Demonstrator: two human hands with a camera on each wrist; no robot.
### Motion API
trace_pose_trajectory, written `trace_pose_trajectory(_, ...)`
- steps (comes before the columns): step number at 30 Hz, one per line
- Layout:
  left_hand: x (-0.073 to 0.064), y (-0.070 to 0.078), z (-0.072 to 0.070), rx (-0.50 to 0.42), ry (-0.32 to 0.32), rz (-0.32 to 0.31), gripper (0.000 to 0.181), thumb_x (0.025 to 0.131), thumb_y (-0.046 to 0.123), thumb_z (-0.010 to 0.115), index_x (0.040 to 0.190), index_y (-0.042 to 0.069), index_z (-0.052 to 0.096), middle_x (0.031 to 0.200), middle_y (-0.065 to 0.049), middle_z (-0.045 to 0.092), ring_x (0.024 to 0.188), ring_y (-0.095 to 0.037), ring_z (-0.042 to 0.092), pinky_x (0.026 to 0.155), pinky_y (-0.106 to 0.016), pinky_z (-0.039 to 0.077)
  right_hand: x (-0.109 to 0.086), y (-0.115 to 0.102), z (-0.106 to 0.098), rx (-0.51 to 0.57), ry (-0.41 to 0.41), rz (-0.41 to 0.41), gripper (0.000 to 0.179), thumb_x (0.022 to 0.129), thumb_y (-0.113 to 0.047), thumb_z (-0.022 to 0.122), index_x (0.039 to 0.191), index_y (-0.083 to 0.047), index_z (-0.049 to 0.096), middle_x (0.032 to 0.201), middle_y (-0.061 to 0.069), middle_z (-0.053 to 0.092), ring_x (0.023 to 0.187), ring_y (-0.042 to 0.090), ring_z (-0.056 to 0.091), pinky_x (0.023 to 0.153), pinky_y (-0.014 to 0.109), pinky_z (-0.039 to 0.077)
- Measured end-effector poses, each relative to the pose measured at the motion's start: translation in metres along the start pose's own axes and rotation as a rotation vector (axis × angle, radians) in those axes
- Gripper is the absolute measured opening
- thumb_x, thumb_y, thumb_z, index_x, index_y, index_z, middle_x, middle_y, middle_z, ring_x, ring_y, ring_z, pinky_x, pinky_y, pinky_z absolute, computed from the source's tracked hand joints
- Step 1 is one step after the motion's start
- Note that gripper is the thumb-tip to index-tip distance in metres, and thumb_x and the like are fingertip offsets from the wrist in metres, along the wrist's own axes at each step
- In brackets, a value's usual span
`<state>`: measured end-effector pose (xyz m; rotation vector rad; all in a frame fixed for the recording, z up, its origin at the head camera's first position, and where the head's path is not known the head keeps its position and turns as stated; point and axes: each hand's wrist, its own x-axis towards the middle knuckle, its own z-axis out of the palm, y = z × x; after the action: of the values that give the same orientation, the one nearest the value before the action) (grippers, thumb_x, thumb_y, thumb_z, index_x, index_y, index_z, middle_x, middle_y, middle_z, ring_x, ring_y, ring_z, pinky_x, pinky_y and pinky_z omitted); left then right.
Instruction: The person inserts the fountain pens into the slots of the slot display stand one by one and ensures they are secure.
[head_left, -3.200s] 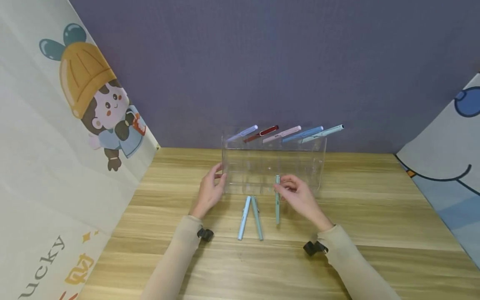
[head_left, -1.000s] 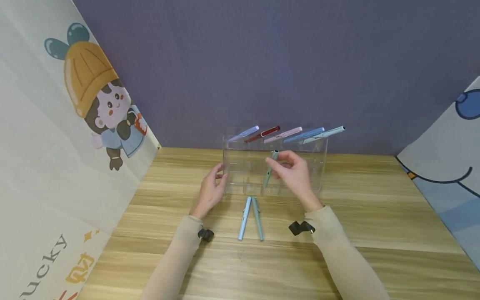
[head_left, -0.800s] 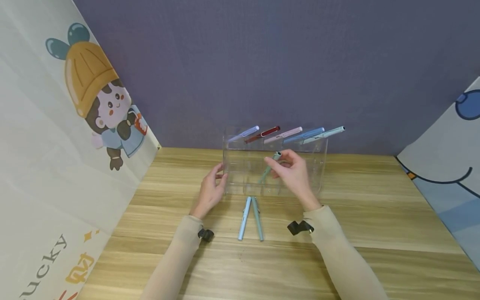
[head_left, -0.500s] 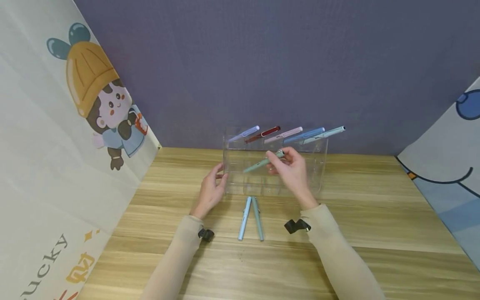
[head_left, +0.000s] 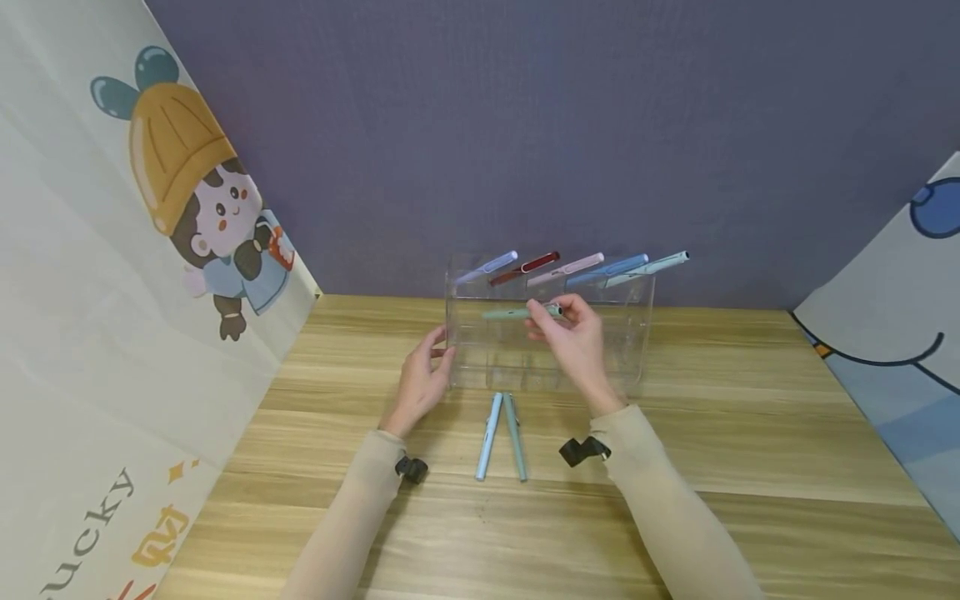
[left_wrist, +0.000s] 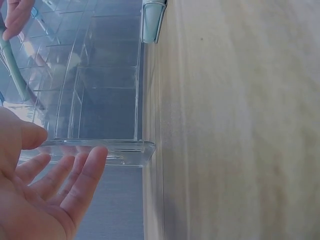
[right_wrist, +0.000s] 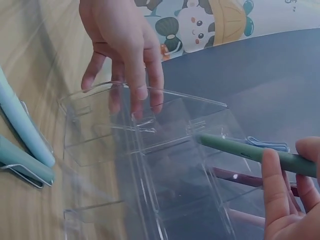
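held green pen: nearly level at the clear rack; gripped near its clip end, seemingly to leave the other end free.
clear rack: apparently steadied at its left end.
left hand: fingers mostly straight, touching that end, gripping nothing.
right hand: thumb and fingers pinching the pen.

In the head view, your right hand covers the middle of the green pen. The right wrist view crops that hand at four o'clock — and the light-blue pen at nine; the left wrist view crops your left hand at eight.
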<state>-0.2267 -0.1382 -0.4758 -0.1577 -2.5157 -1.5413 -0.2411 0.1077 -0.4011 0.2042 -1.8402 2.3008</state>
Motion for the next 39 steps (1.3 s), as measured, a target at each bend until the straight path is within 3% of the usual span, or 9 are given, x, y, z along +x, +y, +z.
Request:
trace_pose_trajectory(11, 0.001, -0.001, 0.0, 0.013, 0.002, 0.008, 0.049, 0.109, 0.015, 0.059, 0.156, 0.007, 0.05, 0.154, -0.018, 0.059, 0.128, -0.037, 0.066, 0.101, -0.048, 0.064, 0.005, 0.006, 0.007, -0.145, -0.072, 0.036, 0.02, 0.097, -0.012, 0.079, 0.104, -0.003, 0.063, 0.096, -0.003, 0.076, 0.08, 0.013, 0.079, 0.078, 0.047, 0.069)
trace_pose_trajectory(19, 0.0, 0.001, 0.001, 0.019, 0.003, 0.002, 0.048, 0.109, 0.016, 0.059, 0.156, 0.008, 0.05, 0.154, -0.017, 0.058, 0.128, -0.036, 0.066, 0.101, -0.046, 0.064, 0.008, 0.007, 0.008, -0.228, -0.03, 0.02, 0.027, 0.094, -0.019, 0.084, 0.105, 0.003, 0.072, 0.093, 0.0, 0.077, 0.065, 0.004, 0.073, 0.06, 0.026, 0.066)
trace_pose_trajectory(26, 0.0, -0.001, 0.001, 0.023, 0.0, 0.007, 0.048, 0.109, 0.017, 0.058, 0.156, 0.008, 0.049, 0.155, -0.016, 0.058, 0.129, -0.036, 0.066, 0.102, -0.046, 0.064, 0.008, 0.008, 0.006, -0.325, -0.022, 0.001, 0.031, 0.093, -0.024, 0.085, 0.108, 0.002, 0.079, 0.095, 0.014, 0.082, 0.063, 0.007, 0.073, 0.062, 0.028, 0.067)
trace_pose_trajectory(30, 0.0, 0.0, 0.0, 0.029, 0.002, 0.011, 0.048, 0.11, 0.017, 0.058, 0.156, 0.008, 0.05, 0.154, -0.017, 0.058, 0.129, -0.036, 0.066, 0.102, -0.047, 0.064, 0.008, 0.008, 0.006, -0.37, -0.021, 0.012, 0.03, 0.092, -0.026, 0.086, 0.107, -0.001, 0.08, 0.093, 0.014, 0.081, 0.062, 0.01, 0.073, 0.066, 0.032, 0.069)
trace_pose_trajectory(34, 0.0, 0.0, 0.001, 0.029, 0.003, 0.019, 0.048, 0.109, 0.017, 0.058, 0.156, 0.007, 0.05, 0.154, -0.018, 0.059, 0.128, -0.037, 0.066, 0.101, -0.047, 0.064, 0.01, 0.007, 0.008, -0.436, -0.036, 0.036, 0.032, 0.092, -0.029, 0.085, 0.109, -0.003, 0.079, 0.095, 0.013, 0.079, 0.06, 0.01, 0.071, 0.063, 0.027, 0.067)
trace_pose_trajectory(39, -0.001, 0.001, 0.001, 0.027, 0.002, 0.014, 0.048, 0.109, 0.017, 0.059, 0.155, 0.008, 0.051, 0.154, -0.017, 0.059, 0.128, -0.037, 0.066, 0.101, -0.048, 0.064, 0.012, 0.009, 0.011, -0.462, -0.062, 0.039, 0.032, 0.093, -0.03, 0.085, 0.11, -0.003, 0.078, 0.095, 0.016, 0.079, 0.058, 0.008, 0.07, 0.073, 0.047, 0.07)
